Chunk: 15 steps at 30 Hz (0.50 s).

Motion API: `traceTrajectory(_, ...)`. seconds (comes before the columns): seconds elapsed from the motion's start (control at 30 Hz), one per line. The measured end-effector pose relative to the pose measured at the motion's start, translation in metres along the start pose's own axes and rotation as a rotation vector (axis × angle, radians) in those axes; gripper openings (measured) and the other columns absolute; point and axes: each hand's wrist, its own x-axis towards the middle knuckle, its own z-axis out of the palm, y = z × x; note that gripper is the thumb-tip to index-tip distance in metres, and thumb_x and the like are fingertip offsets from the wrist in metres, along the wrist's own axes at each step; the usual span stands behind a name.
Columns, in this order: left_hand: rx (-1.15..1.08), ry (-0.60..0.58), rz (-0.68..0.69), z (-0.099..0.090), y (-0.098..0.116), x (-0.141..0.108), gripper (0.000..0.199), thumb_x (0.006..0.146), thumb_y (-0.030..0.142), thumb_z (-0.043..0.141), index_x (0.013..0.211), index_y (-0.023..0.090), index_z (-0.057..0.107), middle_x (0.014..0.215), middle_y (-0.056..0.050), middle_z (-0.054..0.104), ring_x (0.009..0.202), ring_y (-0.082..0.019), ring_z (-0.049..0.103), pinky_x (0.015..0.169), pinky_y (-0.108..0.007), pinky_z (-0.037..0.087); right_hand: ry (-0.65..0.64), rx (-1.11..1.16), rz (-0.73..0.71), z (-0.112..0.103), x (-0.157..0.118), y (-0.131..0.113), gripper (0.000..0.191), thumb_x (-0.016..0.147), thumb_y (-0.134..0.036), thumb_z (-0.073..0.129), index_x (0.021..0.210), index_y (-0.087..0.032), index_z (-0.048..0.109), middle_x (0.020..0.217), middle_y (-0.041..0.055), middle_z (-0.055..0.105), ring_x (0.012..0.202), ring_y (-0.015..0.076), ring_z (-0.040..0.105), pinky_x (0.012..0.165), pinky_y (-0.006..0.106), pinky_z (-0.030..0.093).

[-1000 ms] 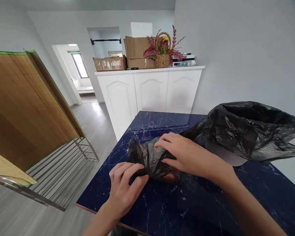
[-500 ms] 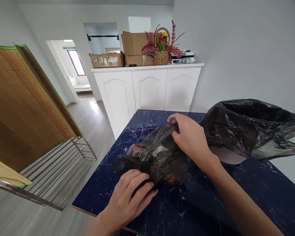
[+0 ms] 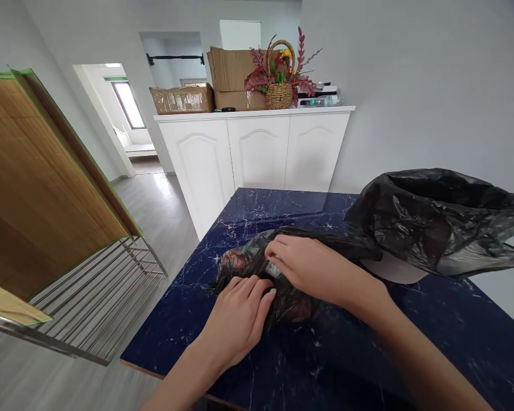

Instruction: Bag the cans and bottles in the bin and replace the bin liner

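A thin black plastic bag (image 3: 297, 305) lies crumpled on the dark blue marbled table (image 3: 274, 371). Reddish-brown shapes and a pale printed label show through its film. My left hand (image 3: 240, 314) is closed on the bag's near side, its fingertips buried in the folds. Just beyond it, my right hand (image 3: 302, 265) bends over the top of the same bag with its fingers closed on the plastic beside the label. To the right stands a larger black bag (image 3: 415, 228) with a wide mouth, its side resting by a pale flat round piece (image 3: 398, 270).
White cabinets (image 3: 257, 154) stand behind the table, bearing cardboard boxes (image 3: 182, 100), a flower basket (image 3: 279, 96) and a clear bottle (image 3: 325, 101). At the left is a metal rack (image 3: 98, 291) with a bamboo mat (image 3: 47, 188) over it.
My right hand has moved left and down over the bag, pulling its lifted edge flatter. My left hand has shifted slightly up. The view has tilted a little.
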Motion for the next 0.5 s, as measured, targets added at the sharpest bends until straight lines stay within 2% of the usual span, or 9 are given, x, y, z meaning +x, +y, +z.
traceTrajectory(0.07,0.048,-0.028,-0.041,0.003,-0.005,-0.001,0.038,0.116,0.026,0.026,0.117,0.020,0.063,0.105,-0.007,0.073,0.084,-0.023,0.074,0.077,-0.038,0.060,-0.013,-0.070,0.133,0.008,0.007,0.003,0.020,0.112,-0.022,0.049,0.112,-0.015,0.067,0.115,0.0117,0.071,0.099,0.0258,0.070,0.070,0.033,0.047)
traceTrajectory(0.13,0.102,-0.033,-0.098,0.009,-0.013,-0.003,0.039,0.116,0.026,0.025,0.118,0.019,0.063,0.111,-0.008,0.073,0.077,-0.021,0.075,0.065,-0.034,0.059,-0.068,-0.092,0.203,0.016,0.013,0.006,0.023,0.110,-0.029,0.054,0.121,-0.013,0.067,0.121,0.0145,0.069,0.101,0.0288,0.072,0.069,0.034,0.048)
traceTrajectory(0.23,0.182,0.010,-0.183,0.020,-0.028,-0.005,0.035,0.113,0.023,0.031,0.133,0.019,0.060,0.135,-0.014,0.070,0.071,-0.020,0.077,0.054,-0.031,0.057,-0.169,-0.072,0.245,0.028,0.020,0.011,0.041,0.109,-0.041,0.057,0.138,-0.013,0.063,0.132,0.0194,0.067,0.108,0.0353,0.072,0.076,0.039,0.054)
traceTrajectory(0.33,0.258,0.037,-0.229,0.030,-0.042,-0.005,0.043,0.110,0.020,0.037,0.149,0.018,0.053,0.157,-0.022,0.058,0.069,-0.024,0.080,0.051,-0.034,0.059,-0.225,-0.049,0.286,0.039,0.026,0.016,0.055,0.106,-0.044,0.061,0.152,-0.014,0.054,0.141,0.0232,0.065,0.118,0.0412,0.071,0.087,0.047,0.056)
traceTrajectory(0.5,0.259,0.065,-0.291,0.035,-0.056,-0.001,0.053,0.109,0.024,0.039,0.162,0.019,0.045,0.169,-0.028,0.041,0.072,-0.026,0.081,0.050,-0.034,0.059,-0.235,-0.044,0.354,0.048,0.034,0.019,0.076,0.097,-0.042,0.074,0.160,-0.014,0.044,0.141,0.0254,0.065,0.122,0.0441,0.069,0.093,0.048,0.055)
